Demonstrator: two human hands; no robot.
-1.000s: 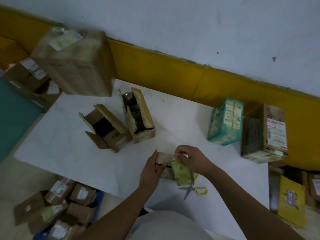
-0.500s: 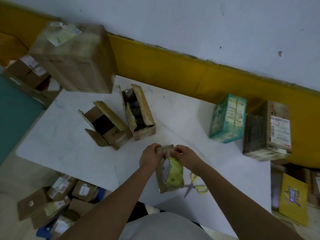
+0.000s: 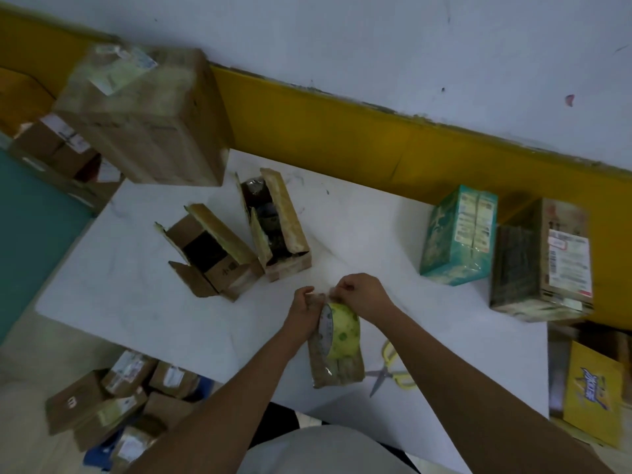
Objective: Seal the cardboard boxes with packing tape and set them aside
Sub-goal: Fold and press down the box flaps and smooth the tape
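A small cardboard box stands on end near the front of the white table. My left hand grips its upper left side. My right hand pinches the tape end at the box's top edge. The yellow-green tape roll hangs against the box face just below my right hand. Two open cardboard boxes lie further back: a squat one with flaps spread and a long one with dark contents.
Yellow-handled scissors lie right of the held box. A teal box and a labelled brown box stand at the right. A large box sits at the back left. Several small parcels lie on the floor, front left.
The small box was tipped up from lying flat to standing on end. Both hands rose to its top edge, and the tape roll now hangs lower against its face.
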